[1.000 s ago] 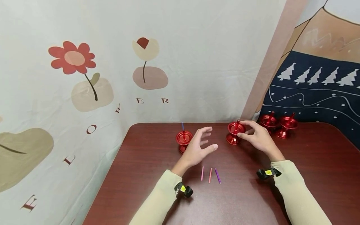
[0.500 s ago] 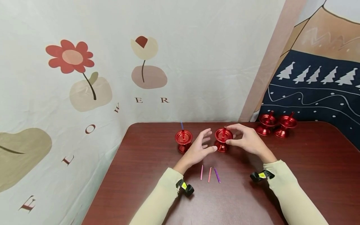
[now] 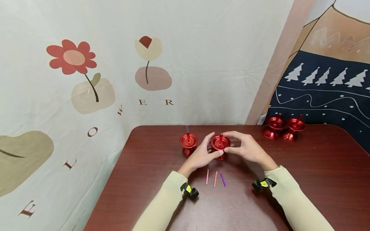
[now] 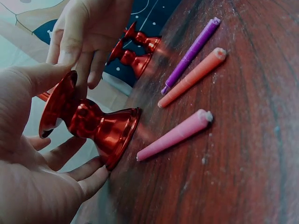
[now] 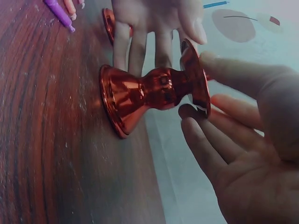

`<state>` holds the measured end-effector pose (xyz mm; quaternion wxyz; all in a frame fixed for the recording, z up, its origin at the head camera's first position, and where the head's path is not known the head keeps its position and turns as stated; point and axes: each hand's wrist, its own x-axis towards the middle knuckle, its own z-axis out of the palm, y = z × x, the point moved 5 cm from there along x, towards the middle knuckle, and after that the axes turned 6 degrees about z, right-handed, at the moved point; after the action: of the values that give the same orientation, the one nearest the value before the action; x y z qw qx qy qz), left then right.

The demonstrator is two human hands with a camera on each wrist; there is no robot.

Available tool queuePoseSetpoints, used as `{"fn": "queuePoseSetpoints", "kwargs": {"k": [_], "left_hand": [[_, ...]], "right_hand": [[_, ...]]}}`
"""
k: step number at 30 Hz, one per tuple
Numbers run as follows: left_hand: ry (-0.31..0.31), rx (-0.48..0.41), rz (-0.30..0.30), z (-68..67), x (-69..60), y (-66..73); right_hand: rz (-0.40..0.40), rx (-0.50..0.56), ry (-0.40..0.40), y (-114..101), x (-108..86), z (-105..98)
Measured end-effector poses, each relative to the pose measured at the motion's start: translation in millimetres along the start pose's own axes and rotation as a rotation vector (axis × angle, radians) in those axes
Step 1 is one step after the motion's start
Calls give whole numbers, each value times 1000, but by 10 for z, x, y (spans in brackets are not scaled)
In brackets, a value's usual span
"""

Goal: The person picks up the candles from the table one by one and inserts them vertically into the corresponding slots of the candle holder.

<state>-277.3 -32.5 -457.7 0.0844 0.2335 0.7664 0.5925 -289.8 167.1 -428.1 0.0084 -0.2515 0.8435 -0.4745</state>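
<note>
Red candle holder (image 5: 161, 88): right hand (image 3: 245, 147) pinched its rim, left hand (image 3: 202, 156) loosely curled round it. Right wrist view showed a blue candle (image 5: 216, 5), upper right; left wrist view didn't.

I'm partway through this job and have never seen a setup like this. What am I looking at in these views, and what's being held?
There is no machine here: these are a person's bare hands. The wide view comes from a camera worn on the head, looking forward and down. The two close, tilted views come from cameras worn on the left and right wrists.

On the brown table lie a pink candle, an orange candle and a purple candle. At the left stands a red holder with a blue candle in it; two more red holders stand farther right.

Between the hands is a red candle holder. The right hand grips its dish; the left hand is cupped around it, but how firmly I can't tell.
</note>
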Motion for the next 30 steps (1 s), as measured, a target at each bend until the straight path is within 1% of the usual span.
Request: {"fn": "queuePoseSetpoints", "kwargs": {"k": [3, 6, 8, 11, 13, 14, 17, 21, 24, 26, 27, 30], "left_hand": [[12, 20, -7, -9, 7, -25], [14, 39, -4, -16, 18, -38], [14, 49, 2, -21, 24, -44], [10, 70, 3, -31, 25, -47], [13, 93, -3, -44, 25, -56], [13, 104, -8, -49, 23, -60], [16, 112, -7, -63, 22, -69], [10, 107, 6, -70, 19, -76], [15, 130, 1, -76, 18, -108], [22, 153, -11, -79, 31, -167], [28, 160, -17, -81, 45, -219], [41, 157, -33, -80, 88, -361]], "right_hand": [[31, 83, -78, 15, -10, 38], [61, 199, -138, 31, -18, 63], [82, 258, -144, 46, -22, 64], [116, 281, -120, 88, -21, 49], [152, 261, -112, 126, -26, 41], [166, 250, -125, 145, -31, 47], [189, 201, -214, 185, -51, 89], [150, 112, -380, 186, -90, 190], [107, 70, -476, 145, -124, 283], [87, 31, -515, 120, -143, 345], [76, 8, -524, 103, -151, 375], [48, -86, -521, 59, -171, 448]]}}
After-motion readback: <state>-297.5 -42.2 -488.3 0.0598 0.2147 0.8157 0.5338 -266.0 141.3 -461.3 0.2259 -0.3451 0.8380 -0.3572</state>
